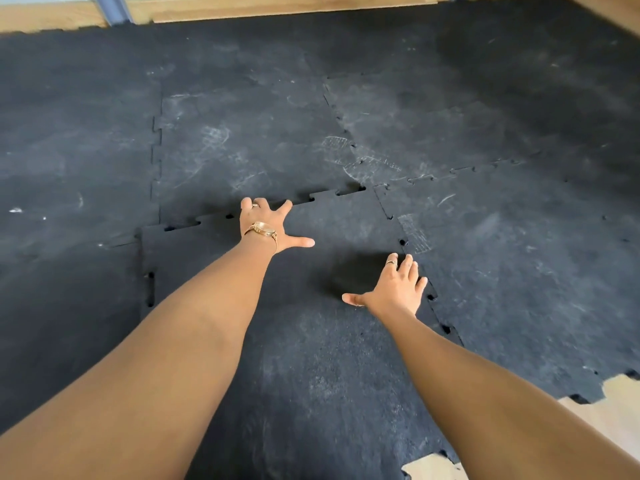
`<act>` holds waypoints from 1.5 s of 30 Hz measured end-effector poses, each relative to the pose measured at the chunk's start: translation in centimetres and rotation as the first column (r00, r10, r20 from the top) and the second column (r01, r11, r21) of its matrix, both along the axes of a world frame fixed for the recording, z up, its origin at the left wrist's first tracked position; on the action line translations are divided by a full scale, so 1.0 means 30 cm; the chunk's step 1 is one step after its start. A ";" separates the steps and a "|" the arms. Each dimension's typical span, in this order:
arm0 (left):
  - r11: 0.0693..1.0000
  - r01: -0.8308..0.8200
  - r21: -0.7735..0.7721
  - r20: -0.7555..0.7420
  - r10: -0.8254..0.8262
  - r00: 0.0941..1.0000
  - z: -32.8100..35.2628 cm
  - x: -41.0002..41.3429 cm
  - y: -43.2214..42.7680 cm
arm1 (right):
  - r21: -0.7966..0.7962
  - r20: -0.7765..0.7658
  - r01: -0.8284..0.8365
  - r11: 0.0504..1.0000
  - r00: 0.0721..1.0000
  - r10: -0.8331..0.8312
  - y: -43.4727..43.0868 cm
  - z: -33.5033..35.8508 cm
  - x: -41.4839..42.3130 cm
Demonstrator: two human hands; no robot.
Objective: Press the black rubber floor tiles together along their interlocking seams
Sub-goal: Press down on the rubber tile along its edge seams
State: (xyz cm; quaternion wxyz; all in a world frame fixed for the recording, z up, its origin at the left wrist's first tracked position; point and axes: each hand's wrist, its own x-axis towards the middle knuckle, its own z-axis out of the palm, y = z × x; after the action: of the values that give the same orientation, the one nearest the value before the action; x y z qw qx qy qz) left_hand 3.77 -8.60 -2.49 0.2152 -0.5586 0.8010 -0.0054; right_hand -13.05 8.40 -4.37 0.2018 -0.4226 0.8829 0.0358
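A black rubber tile (311, 341) lies in front of me among other black interlocking tiles. Its far seam (325, 195) and right seam (429, 296) show open gaps between the teeth, and its far edge sits slightly raised. My left hand (268, 225), with a gold watch and a ring, rests flat with fingers spread at the far seam. My right hand (398, 289), fingers apart and a ring on one, lies flat near the right seam. Neither hand holds anything.
Joined black tiles (242, 133) cover the floor ahead and to both sides. A wooden baseboard (277, 5) runs along the far wall. Bare light floor (616, 407) shows at the lower right past the toothed tile edge.
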 end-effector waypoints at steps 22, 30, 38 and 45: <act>0.940 -0.289 -0.182 -0.477 0.172 0.862 -0.265 -0.089 0.185 | -0.137 -0.049 -0.273 0.952 0.962 0.269 -0.086 -0.096 -0.140; 0.938 -0.311 -0.150 -0.457 0.213 0.863 -0.259 -0.100 0.182 | -0.088 -0.147 -0.416 0.905 0.904 0.402 -0.068 -0.129 -0.197; 0.935 -0.314 -0.164 -0.459 0.209 0.863 -0.260 -0.090 0.182 | -0.100 -0.217 -0.485 0.869 0.863 0.457 -0.053 -0.164 -0.220; 0.934 -0.320 -0.160 -0.371 0.244 0.896 -0.235 -0.112 0.206 | -0.194 -0.190 -0.480 0.856 0.874 0.447 -0.038 -0.184 -0.244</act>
State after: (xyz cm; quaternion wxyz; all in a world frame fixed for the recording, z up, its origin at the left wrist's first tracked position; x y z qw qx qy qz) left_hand 0.42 -2.42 -9.56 0.0076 -0.6817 0.7307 0.0365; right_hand -20.38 7.26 -9.89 0.0742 -0.6403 0.7645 0.0076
